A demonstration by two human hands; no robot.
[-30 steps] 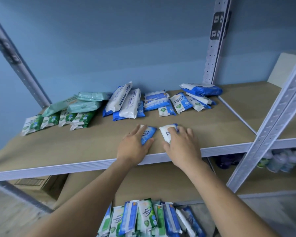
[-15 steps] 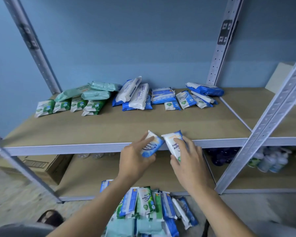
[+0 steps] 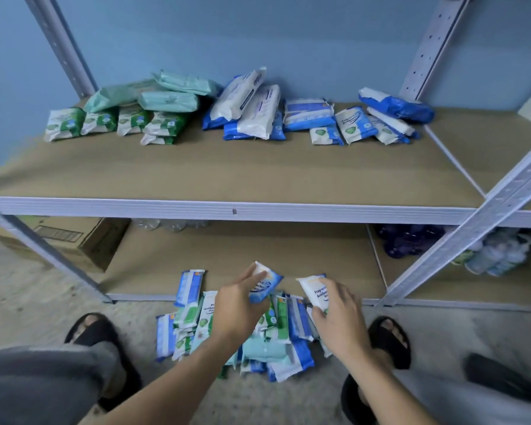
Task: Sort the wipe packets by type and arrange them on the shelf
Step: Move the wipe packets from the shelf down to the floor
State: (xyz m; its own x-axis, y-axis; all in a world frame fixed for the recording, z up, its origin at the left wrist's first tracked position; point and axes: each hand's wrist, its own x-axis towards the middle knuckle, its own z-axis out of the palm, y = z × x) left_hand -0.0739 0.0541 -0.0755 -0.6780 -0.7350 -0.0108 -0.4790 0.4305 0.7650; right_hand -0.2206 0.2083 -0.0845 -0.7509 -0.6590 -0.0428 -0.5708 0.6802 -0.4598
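Two hands, one small wipe packet each.
The left hand (image 3: 236, 308) curls around a blue packet (image 3: 266, 285); the right hand (image 3: 341, 322) pinches a white packet (image 3: 314, 291) reading "Fragran… Antiba…", both over the floor pile (image 3: 190, 323), below the shelf (image 3: 258, 173).

A small blue-and-white left packet (image 3: 265, 285) is being pinched, tilted, by the left hand (image 3: 236, 308) below the front edge of the shelf (image 3: 227, 170). The right packet (image 3: 314, 291), much the same, is sitting in the right hand (image 3: 341, 320) just beside it, not touching. At the shelf's back left, green-and-white packets (image 3: 101, 121) are lying in a row, with mint-green packs (image 3: 166, 101) stacked on them. At its back middle, large white-and-blue packs (image 3: 252, 108) are leaning together. At its back right, small blue packets (image 3: 356, 124) are overlapping. A mixed pile (image 3: 190, 320) is lying on the floor below the shelf.
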